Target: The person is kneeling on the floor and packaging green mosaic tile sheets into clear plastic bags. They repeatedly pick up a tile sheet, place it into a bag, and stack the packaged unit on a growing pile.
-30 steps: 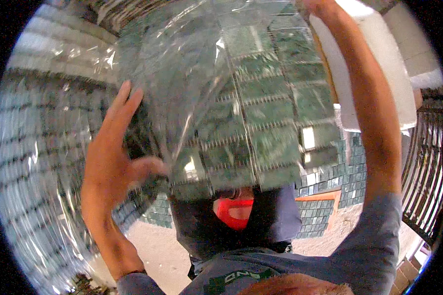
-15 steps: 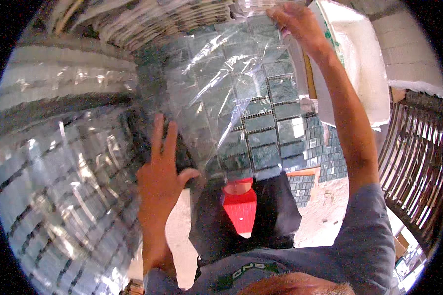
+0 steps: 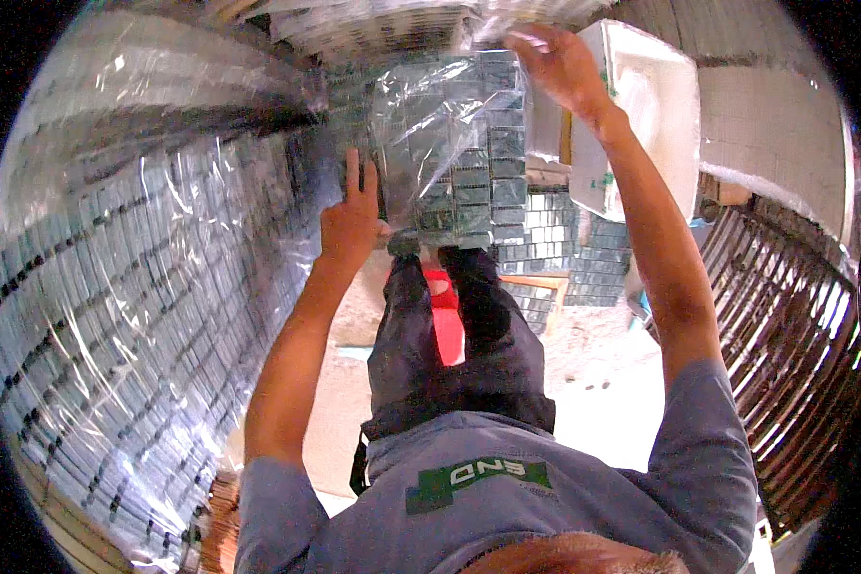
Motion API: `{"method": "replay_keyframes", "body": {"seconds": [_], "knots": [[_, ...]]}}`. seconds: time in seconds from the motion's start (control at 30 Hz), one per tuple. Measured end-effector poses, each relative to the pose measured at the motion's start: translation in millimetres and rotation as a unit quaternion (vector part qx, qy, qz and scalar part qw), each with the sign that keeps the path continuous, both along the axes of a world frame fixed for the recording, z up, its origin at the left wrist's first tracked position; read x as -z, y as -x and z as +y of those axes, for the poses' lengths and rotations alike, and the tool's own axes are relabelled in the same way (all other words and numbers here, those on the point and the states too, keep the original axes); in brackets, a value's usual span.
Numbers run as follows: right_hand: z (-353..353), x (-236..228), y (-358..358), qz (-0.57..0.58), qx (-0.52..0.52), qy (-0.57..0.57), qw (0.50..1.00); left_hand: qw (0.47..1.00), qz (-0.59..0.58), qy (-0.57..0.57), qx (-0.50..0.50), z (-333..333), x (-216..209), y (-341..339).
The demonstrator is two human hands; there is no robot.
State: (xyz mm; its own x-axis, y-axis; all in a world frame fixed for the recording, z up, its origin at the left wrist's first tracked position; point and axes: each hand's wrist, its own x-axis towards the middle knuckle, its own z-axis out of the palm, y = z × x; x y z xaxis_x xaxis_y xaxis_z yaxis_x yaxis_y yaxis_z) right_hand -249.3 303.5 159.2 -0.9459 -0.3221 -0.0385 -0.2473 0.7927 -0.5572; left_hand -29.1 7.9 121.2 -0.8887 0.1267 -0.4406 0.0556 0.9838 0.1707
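Observation:
A sheet of dark green-grey mosaic tiles [image 3: 507,153] lies in front of my knees. Clear plastic film [image 3: 435,91], creased and shiny, covers much of its left and middle; bare tiles show along the right side. My left hand [image 3: 351,218] rests by the left edge of the sheet, on or just over the film, two fingers stretched forward and the thumb out. At the far right corner, my right hand [image 3: 557,72] has its fingers bent together on the edge of the film. Its fingertips are slightly blurred.
A white foam box [image 3: 591,153] stands right of the tiles. Film-wrapped tile stacks [image 3: 153,277] rise at the left, with pale stacked sheets [image 3: 373,33] at the far side. More tile sheets [image 3: 538,225] lie low on the right. Dark slats [image 3: 775,344] line the right; something red [image 3: 447,320] shows between my legs.
The view has tilted and pulled back, showing more of my shirt and legs. My right hand stays at the film's far edge; my left hand stays spread by the left side.

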Motion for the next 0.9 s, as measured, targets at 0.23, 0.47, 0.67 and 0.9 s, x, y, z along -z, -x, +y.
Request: {"method": "replay_keyframes", "body": {"seconds": [0.23,0.47,0.67,0.9], "knots": [[-69,10,-17,-0.023,-0.188,-0.139,0.972,0.999,0.037,-0.003,0.019,2,1,5],[-74,22,-22,-0.109,-0.233,-0.046,0.965,1.000,0.008,0.008,0.028,0,6,7],[-43,13,-48,-0.099,-0.208,0.046,0.972,1.000,-0.014,0.002,0.023,0,-1,12],[-84,32,-41,0.091,-0.141,-0.090,0.982,1.000,-0.004,0.009,0.011,5,-1,10]]}}
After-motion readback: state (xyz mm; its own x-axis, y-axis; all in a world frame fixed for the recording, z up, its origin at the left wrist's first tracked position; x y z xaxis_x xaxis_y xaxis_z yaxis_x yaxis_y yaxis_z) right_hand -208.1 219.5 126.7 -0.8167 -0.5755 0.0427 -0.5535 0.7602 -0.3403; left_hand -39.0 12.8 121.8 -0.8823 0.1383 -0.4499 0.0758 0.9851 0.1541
